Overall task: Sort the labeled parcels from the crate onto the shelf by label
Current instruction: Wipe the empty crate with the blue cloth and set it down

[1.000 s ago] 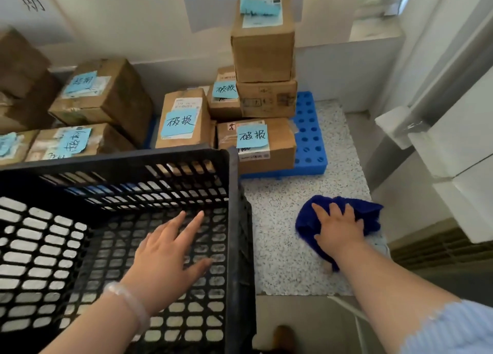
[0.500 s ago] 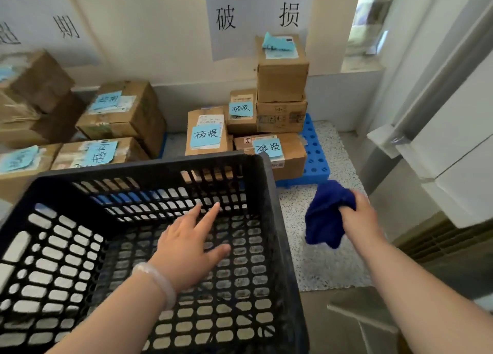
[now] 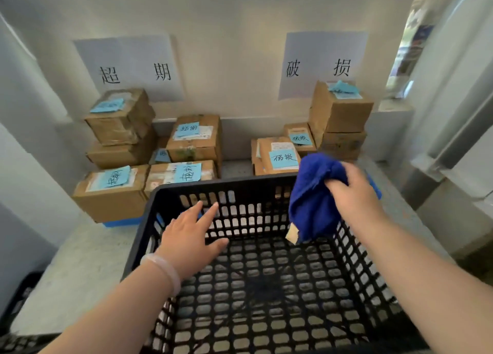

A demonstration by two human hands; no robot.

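A black slotted crate point(image 3: 221, 185) stands in front of me with no parcels inside. My left hand point(image 3: 192, 236) hovers over the crate's inner left side, fingers straight and spread. My right hand point(image 3: 354, 193) grips a bunched blue cloth point(image 3: 312, 201) above the crate's right rim. Cardboard parcels with blue labels sit against the wall in two groups: a left group point(image 3: 194, 140) under one paper sign point(image 3: 133, 68) and a right group point(image 3: 338, 113) under another paper sign point(image 3: 320, 63).
The parcels rest on blue pallets point(image 3: 122, 222) on a speckled floor point(image 3: 80, 260). A white door or cabinet frame point(image 3: 453, 140) runs along the right. A dark object point(image 3: 21, 295) lies at the lower left edge.
My right hand lifted the blue cloth off the floor and carried it left, over the crate's right rim. The view rose and widened. My left hand stayed over the crate.
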